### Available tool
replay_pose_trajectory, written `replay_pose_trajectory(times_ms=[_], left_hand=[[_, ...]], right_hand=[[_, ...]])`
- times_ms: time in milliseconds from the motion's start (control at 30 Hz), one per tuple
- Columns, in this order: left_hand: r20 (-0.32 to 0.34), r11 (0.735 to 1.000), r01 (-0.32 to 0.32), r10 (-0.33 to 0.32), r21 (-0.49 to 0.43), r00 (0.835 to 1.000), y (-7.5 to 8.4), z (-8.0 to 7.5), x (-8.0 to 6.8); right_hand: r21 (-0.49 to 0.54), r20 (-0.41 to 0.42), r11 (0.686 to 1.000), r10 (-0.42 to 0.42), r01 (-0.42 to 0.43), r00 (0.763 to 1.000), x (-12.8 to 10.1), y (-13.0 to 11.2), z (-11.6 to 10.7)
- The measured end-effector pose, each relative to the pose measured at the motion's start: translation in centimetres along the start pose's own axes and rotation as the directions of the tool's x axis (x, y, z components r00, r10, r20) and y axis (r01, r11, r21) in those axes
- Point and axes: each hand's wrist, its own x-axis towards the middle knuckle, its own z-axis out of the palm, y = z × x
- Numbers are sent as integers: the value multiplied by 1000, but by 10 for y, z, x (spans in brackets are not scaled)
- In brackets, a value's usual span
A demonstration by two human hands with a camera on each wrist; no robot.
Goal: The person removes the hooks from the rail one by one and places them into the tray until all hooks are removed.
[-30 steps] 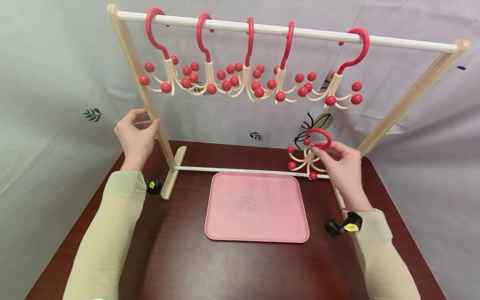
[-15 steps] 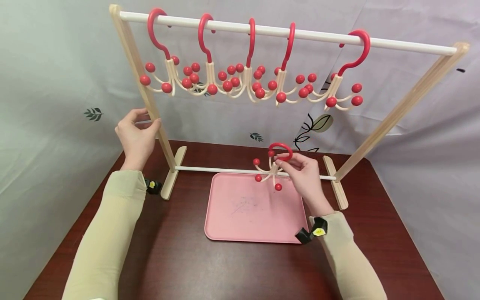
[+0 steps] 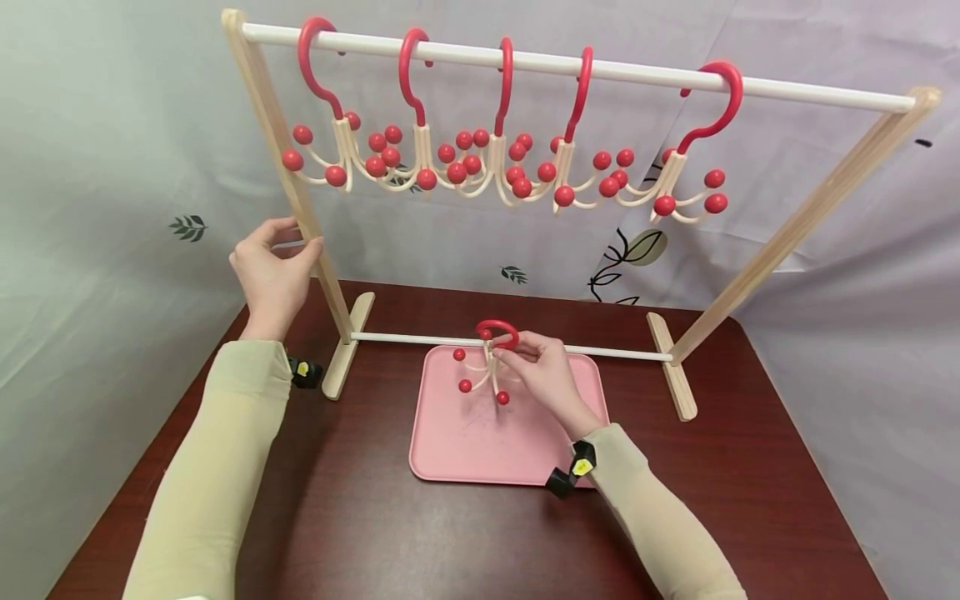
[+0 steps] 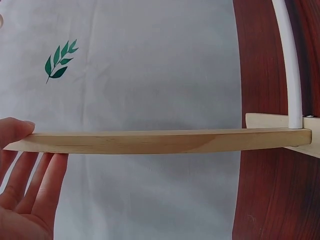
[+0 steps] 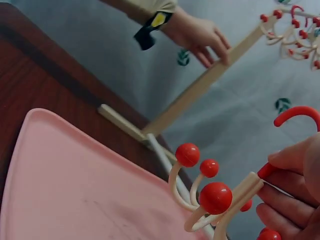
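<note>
Two hands are at work on my feed. Furthest left, the left hand (image 3: pixel 272 271) holds the rack's slanted left post (image 3: pixel 288 179), thumb on the near side and fingers laid fairly straight along the far side; the left wrist view shows the wooden bar (image 4: pixel 160 141) lying across those fingers (image 4: pixel 42 175). Along the top rail (image 3: pixel 577 68) I count five red hooks with cream prongs and red balls; the leftmost one (image 3: pixel 326 117) hangs near that post. Further right, low down, the right hand (image 3: pixel 543 375) pinches a sixth hook (image 3: pixel 491 358) by its red curve, fingers curled round it. I see it upright, just above the far edge of the pink tray (image 3: pixel 465 450), in front of the rack's lower white rod (image 3: pixel 615 352). Its balls (image 5: pixel 215 197) hang clear of the tray (image 5: pixel 65 190).
</note>
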Motion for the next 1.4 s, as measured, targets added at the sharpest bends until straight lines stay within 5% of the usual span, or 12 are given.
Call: replay_pose_trajectory(times_ms=[600, 1400], left_hand=[[20, 1000, 13, -14, 16, 1000, -1, -1, 0], [8, 1000, -8, 8, 6, 1000, -3, 0, 1]], right_hand=[[42, 64, 993, 110, -113, 992, 13, 12, 44], [97, 78, 982, 152, -160, 985, 4, 24, 47]])
